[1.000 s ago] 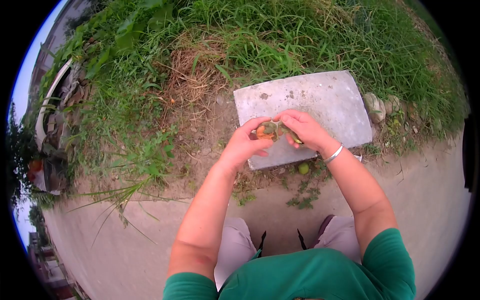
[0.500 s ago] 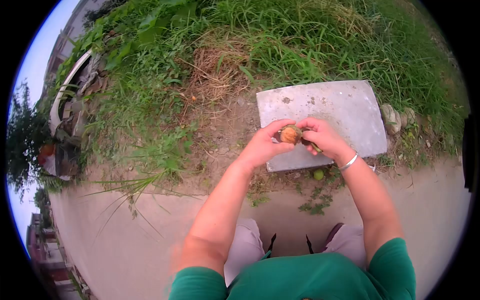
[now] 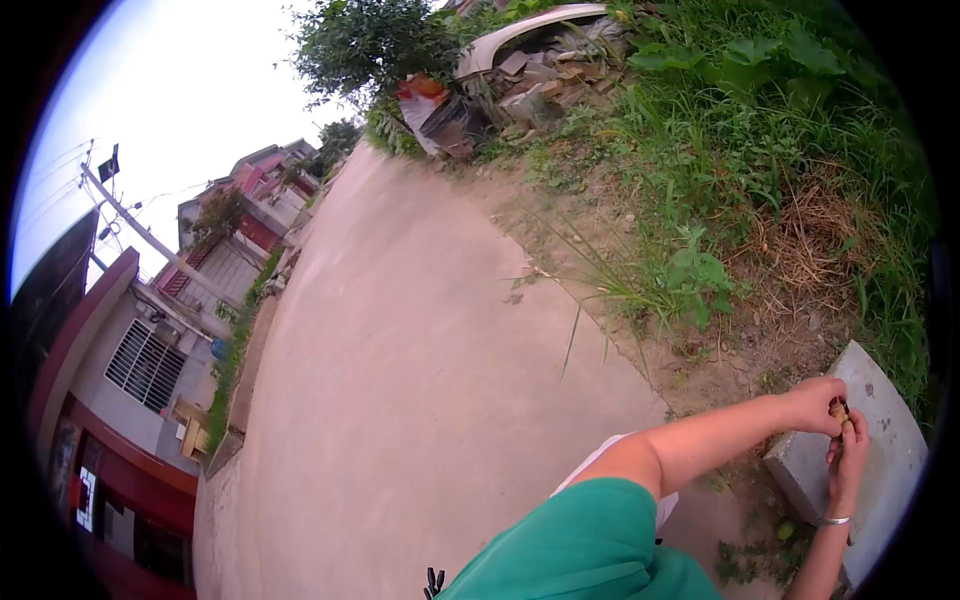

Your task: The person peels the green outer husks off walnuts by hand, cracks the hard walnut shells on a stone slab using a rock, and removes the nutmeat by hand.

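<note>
Both hands meet at the lower right of the view, over the pale stone slab [image 3: 885, 425]. My left hand [image 3: 815, 405] is closed round a small brownish walnut-like nut [image 3: 839, 411], of which only a part shows. Touching the same nut from below is my right hand [image 3: 849, 455], its fingers bent and a silver bracelet on the wrist. Whether it holds a piece of husk is too small to tell. A round green fruit [image 3: 786, 529] lies on the soil beside the slab.
A concrete path [image 3: 370, 340] runs away to the upper left. Weeds and dry grass [image 3: 815, 225] border it on the right. Farther off are a dark bucket [image 3: 455, 122], rubble under a curved white panel [image 3: 520, 35], and houses [image 3: 150, 370] on the left.
The view has swung left toward the path and houses, so the hands and slab now appear at the lower right. The hands remain together at the nut, whose orange-brown face is less visible.
</note>
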Demonstrator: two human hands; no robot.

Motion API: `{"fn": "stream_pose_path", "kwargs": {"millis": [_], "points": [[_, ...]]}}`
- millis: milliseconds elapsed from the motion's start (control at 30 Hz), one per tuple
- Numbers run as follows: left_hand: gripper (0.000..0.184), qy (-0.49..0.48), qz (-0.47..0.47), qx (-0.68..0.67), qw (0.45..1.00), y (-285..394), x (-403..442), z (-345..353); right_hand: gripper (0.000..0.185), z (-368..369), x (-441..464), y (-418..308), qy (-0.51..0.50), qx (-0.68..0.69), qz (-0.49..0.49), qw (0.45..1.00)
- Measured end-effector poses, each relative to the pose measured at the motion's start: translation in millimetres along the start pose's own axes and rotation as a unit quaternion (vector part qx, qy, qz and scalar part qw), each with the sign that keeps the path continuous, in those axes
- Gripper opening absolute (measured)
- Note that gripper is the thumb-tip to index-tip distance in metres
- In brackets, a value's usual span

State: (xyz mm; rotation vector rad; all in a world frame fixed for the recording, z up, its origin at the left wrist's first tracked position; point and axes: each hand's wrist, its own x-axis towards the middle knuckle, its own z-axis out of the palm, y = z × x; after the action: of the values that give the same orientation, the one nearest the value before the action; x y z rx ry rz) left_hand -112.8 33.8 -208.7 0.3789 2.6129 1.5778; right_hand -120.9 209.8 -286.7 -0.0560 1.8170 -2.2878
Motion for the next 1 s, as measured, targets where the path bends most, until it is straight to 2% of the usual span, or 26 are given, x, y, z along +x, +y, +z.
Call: {"fn": "stream_pose_path", "kwargs": {"millis": [33,100,200,300,533,600,833,1000], "points": [[0.035,0.005,-0.005,0.005,1.0,-4,-1,0,0.033,1,2,4,-0.007,0.004,0.002,1.0],[0.035,0.059,0.05,0.053,0.996,-10,-1,-1,0.031,5,5,5,-0.034,-0.021,0.036,0.999],[0.034,0.069,0.033,0.055,0.996,-8,-3,-7,0.033,17,3,-2,-0.05,0.01,0.054,0.997],[0.035,0.025,0.072,0.102,0.992,-9,-2,-6,0.035,18,4,3,-0.059,0.008,0.038,0.997],[0.036,0.01,0.07,0.129,0.989,-14,1,0,0.034,8,4,-1,-0.085,-0.052,0.049,0.994],[0.037,-0.02,0.043,0.1,0.994,-16,4,3,0.035,6,0,-9,-0.108,-0.081,0.032,0.99],[0.039,-0.019,0.04,0.086,0.995,-8,2,2,0.035,-2,-2,-11,-0.1,-0.088,0.034,0.99],[0.05,-0.062,0.025,-0.119,0.991,-1,2,-1,0.029,18,-17,-52,-0.037,-0.064,0.075,0.994]]}}
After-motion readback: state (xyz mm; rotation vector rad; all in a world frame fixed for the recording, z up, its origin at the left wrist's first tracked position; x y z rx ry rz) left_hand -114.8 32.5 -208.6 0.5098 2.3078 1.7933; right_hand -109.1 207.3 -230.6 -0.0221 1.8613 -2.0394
